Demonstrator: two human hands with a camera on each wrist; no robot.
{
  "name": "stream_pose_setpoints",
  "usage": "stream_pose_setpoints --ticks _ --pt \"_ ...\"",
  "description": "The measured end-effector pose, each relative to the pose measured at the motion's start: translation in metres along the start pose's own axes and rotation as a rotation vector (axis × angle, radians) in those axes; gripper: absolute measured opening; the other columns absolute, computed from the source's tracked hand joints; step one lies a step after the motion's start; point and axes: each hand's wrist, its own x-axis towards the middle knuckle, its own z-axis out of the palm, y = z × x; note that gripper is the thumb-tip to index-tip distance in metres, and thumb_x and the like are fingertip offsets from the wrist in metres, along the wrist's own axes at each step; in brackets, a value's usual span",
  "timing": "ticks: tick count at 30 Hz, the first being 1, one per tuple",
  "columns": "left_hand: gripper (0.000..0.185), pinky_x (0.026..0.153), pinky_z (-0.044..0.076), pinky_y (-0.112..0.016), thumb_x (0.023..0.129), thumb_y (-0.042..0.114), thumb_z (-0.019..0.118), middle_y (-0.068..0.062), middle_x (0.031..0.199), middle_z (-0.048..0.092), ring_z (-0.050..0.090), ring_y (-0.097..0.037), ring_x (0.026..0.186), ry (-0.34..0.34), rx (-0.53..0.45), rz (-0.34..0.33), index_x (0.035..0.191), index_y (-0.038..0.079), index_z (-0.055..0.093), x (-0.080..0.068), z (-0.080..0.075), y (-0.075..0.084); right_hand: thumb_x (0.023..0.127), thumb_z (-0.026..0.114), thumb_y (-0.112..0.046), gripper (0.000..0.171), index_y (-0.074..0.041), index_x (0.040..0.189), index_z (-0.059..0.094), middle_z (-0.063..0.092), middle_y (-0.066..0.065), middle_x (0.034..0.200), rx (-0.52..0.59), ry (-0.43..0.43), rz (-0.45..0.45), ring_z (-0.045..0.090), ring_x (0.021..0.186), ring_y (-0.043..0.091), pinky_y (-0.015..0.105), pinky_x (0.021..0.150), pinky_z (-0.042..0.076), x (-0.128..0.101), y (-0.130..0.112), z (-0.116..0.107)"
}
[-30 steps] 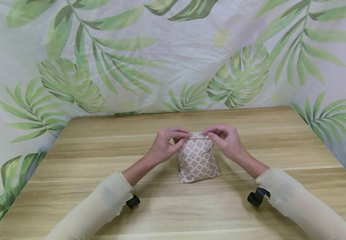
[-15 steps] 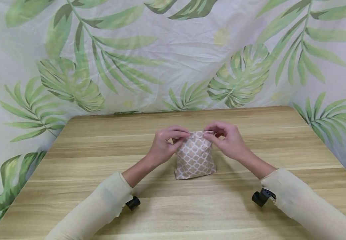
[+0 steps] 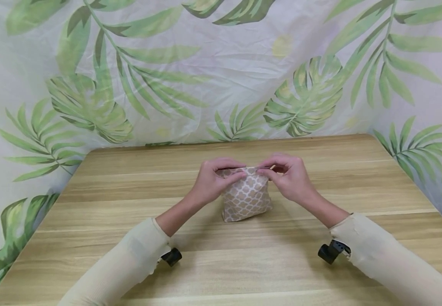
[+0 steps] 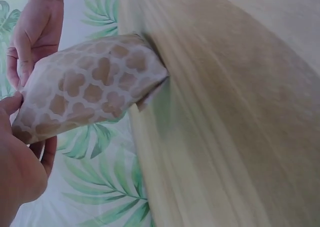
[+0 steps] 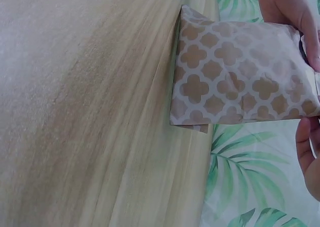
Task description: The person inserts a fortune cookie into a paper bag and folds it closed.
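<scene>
A small paper bag (image 3: 246,196) with a tan and white quatrefoil pattern stands on the table between both hands. Its top edge is folded over. The left hand (image 3: 214,180) pinches the top left of the bag, thumb in front and fingers behind. At the top right corner, the right hand (image 3: 290,176) pinches the fold between thumb and index finger. In the left wrist view the bag (image 4: 95,84) looks bulged, its bottom corner close to the tabletop. The right wrist view shows the bag's patterned front (image 5: 240,77) and flat bottom edge. Whatever fills it is hidden.
The wooden table (image 3: 228,263) reaches back to a hanging cloth (image 3: 236,76) printed with green leaves. Small black cameras (image 3: 172,257) hang beneath both cream sleeves (image 3: 129,259).
The bag's lower edge has risen and shifted slightly left, and the bag looks shorter. The left thumb has moved right along its top. The right hand has shifted its pinch at the fold.
</scene>
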Motion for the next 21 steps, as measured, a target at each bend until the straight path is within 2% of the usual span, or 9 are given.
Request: stream_pose_setpoints --ticks 5,10,15,21 --pt "0.011 0.079 0.057 -0.024 0.087 -0.002 0.082 -0.015 0.095 0.078 0.073 -0.021 0.089 -0.020 -0.005 -0.027 0.098 -0.004 0.080 0.0026 -0.0002 0.0043 0.083 0.075 0.019 0.012 0.008 0.088 0.076 0.074 0.019 0.085 -0.010 -0.008 -0.027 0.065 0.073 0.006 0.018 0.061 0.054 0.0012 -0.0010 0.0011" --pt "0.005 0.073 0.058 -0.022 0.088 -0.004 0.079 -0.016 0.090 0.077 0.070 -0.015 0.082 -0.028 -0.010 -0.025 0.092 -0.005 0.080 0.0036 0.0001 0.0069 0.085 0.080 0.009 0.010 0.002 0.090 0.078 0.074 0.012 0.085 -0.130 -0.064 -0.050 0.063 0.075 0.010 0.021 0.063 0.055 0.0030 -0.0029 -0.0007" --pt "0.004 0.068 0.059 -0.021 0.087 -0.008 0.078 -0.015 0.084 0.075 0.068 -0.015 0.075 -0.034 0.000 0.040 0.090 -0.006 0.080 0.0033 0.0011 0.0073 0.084 0.084 0.001 0.011 -0.004 0.092 0.079 0.074 0.003 0.086 -0.260 -0.127 -0.100 0.060 0.074 0.012 0.026 0.061 0.053 0.0065 -0.0056 -0.0020" --pt "0.005 0.061 0.054 -0.019 0.085 -0.011 0.078 -0.014 0.080 0.073 0.064 -0.014 0.069 -0.023 0.007 0.103 0.088 -0.007 0.079 0.0026 0.0020 0.0069 0.084 0.083 0.004 0.011 -0.004 0.090 0.081 0.074 0.002 0.082 -0.287 -0.143 -0.113 0.059 0.070 0.009 0.023 0.057 0.049 0.0085 -0.0085 -0.0063"
